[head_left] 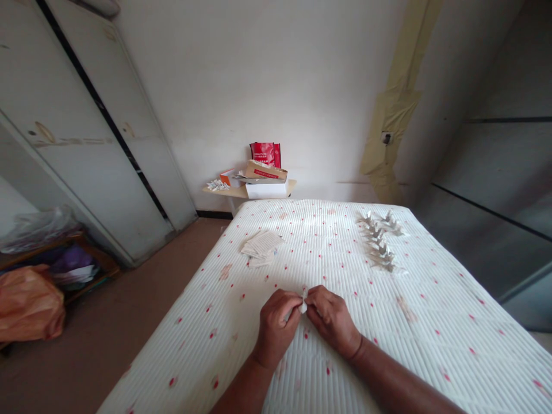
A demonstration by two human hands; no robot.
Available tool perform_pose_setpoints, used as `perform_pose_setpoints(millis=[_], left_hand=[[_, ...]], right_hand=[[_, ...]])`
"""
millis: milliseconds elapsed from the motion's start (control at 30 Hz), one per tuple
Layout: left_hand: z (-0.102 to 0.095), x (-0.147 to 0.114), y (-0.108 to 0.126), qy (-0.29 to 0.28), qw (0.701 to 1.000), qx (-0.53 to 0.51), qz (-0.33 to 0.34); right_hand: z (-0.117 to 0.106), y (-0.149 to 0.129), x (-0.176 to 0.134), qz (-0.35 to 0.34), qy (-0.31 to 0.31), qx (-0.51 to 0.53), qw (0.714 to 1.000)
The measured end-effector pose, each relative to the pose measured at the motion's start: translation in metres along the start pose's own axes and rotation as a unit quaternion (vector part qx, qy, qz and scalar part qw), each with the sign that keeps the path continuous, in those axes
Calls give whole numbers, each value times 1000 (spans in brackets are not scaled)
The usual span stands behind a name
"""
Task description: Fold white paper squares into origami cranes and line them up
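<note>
Between my two hands is a small folded piece of paper point(303, 307), mostly hidden by the fingers. My left hand point(278, 322) pinches it from the left, thumb and forefinger closed. From the right, my right hand point(334, 319) grips the same paper with its fingers closed. Both hands are low over the quilted bed cover point(328, 379). Beyond the left hand lies a loose pile of printed paper sheets point(262, 247). Folded paper cranes point(379, 241) stand in a cluster beyond the right hand.
Past the bed's far edge, a small table point(222, 191) bears a white box point(267, 190), a red bag point(264, 154) and more white folded pieces point(218, 185). Cabinets point(103, 126) line the left wall. An orange bag point(30, 305) sits at the lower left.
</note>
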State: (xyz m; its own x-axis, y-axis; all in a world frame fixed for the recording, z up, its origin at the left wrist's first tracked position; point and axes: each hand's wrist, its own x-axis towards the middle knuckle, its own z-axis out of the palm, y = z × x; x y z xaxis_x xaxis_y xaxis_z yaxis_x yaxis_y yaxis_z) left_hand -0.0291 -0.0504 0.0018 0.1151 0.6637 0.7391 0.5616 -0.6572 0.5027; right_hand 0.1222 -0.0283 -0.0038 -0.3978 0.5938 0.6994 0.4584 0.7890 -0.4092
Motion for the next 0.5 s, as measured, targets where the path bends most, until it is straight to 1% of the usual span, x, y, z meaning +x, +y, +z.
perform_pose_setpoints(millis=[133, 233, 367, 433, 500], left_hand=[[1, -1, -1, -6, 1000, -4, 3], [2, -2, -1, -14, 999, 16, -26], [3, -1, -1, -15, 991, 32, -130], [4, -1, -2, -19, 983, 8, -181], [5, -1, -3, -22, 976, -31, -215]], right_hand=[[1, 1, -1, 2, -2, 11, 1000], [1, 0, 1, 27, -16, 27, 999], [0, 0, 3, 61, -30, 60, 996], [0, -1, 4, 85, -36, 71, 993], [1, -2, 4, 112, -43, 78, 990]])
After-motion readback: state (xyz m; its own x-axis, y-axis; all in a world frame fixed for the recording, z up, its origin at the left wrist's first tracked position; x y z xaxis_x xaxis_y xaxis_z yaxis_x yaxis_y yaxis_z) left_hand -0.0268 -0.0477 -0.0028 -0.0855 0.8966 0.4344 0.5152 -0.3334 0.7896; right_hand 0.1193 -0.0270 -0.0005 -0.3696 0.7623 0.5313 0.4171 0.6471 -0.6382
